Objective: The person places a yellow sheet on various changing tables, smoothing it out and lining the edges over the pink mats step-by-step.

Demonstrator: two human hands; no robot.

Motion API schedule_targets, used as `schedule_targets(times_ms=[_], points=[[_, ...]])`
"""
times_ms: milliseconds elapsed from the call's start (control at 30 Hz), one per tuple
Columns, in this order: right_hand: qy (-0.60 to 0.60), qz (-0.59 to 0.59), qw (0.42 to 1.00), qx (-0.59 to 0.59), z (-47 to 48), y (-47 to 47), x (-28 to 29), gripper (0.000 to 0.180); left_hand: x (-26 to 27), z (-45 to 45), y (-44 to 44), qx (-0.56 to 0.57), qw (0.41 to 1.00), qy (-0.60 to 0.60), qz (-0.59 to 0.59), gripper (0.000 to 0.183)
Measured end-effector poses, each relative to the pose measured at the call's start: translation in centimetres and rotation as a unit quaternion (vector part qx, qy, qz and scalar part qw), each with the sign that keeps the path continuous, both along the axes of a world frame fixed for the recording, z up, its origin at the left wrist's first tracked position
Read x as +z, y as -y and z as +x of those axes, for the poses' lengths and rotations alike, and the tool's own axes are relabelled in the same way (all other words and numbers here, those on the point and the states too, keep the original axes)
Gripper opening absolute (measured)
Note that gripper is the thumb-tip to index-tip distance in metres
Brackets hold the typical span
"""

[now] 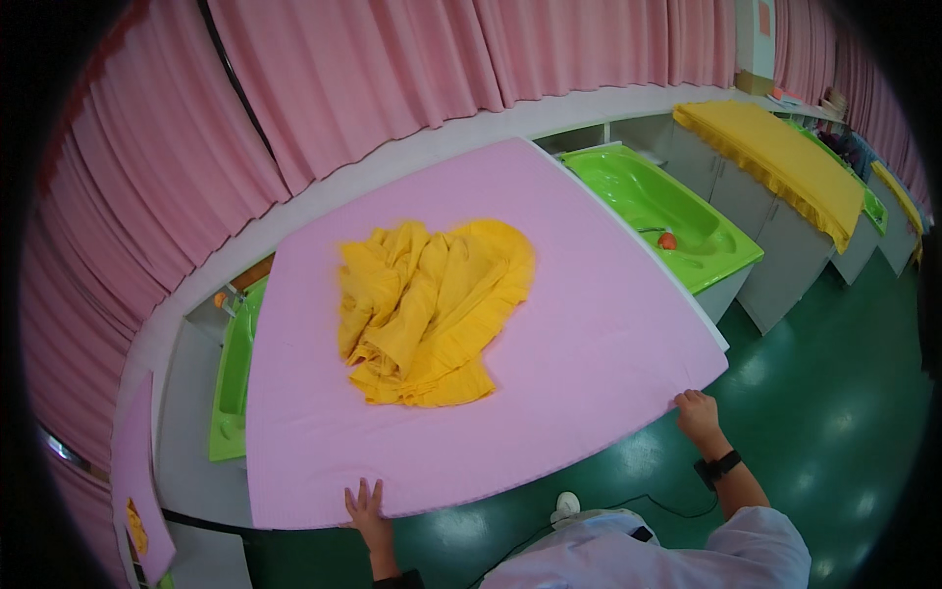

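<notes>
A pink fabric-covered padded top (581, 368) lies before me. Crumpled on its middle is a yellow cloth with a pleated ruffle (434, 302). My left hand (368, 512) rests at the near left part of the padded top's front edge, fingers apart on the pink fabric; its thumb is hard to make out. At the near right corner, my right hand (698, 416) pinches the edge of the pink cover with curled fingers. Both hands are apart from the yellow cloth.
A green basin (662, 199) with an orange-headed fitting (667, 241) adjoins on the right; another green basin (234, 390) shows on the left. Beyond stands a cabinet under a yellow ruffled cover (780, 162). Pink curtains (368, 66) hang behind. A black cable (611, 506) trails near my waist.
</notes>
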State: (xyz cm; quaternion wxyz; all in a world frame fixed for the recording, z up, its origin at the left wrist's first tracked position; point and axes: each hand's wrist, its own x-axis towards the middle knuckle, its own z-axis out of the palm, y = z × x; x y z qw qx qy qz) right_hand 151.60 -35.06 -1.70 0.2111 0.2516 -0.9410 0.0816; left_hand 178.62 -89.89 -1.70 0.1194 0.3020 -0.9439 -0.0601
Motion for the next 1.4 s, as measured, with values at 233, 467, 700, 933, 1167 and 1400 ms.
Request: schedule_targets(times_ms=[233,467,700,933,1167,1400], points=[[-0.054,-0.013,0.998,-0.003,-1.2,-0.2,0.0,0.01,-1.0,-1.5,-0.7,0.015,1.0,0.025,-0.001,0.076],[-0.037,-0.021,0.999,0.011,-4.3,-0.5,-1.6,0.007,-0.1,-3.6,-1.1,-0.054,0.998,-0.022,-0.013,0.113],[-0.05,-0.033,0.998,0.005,-4.3,0.3,-1.3,0.007,0.2,-3.4,-1.3,-0.028,0.999,0.014,0.029,0.116],[0.109,-0.005,0.994,-0.023,-3.5,1.1,1.6,0.011,2.2,-2.4,-0.7,-0.036,0.994,0.08,0.071,0.105],[0.156,0.054,0.984,0.063,-6.2,7.7,6.5,0.007,8.5,-7.9,3.9,-0.113,0.992,0.039,0.049,0.036],[0.057,0.078,0.976,0.193,-9.4,26.3,12.8,0.009,11.4,-16.2,9.8,-0.182,0.982,-0.032,-0.038,0.026]])
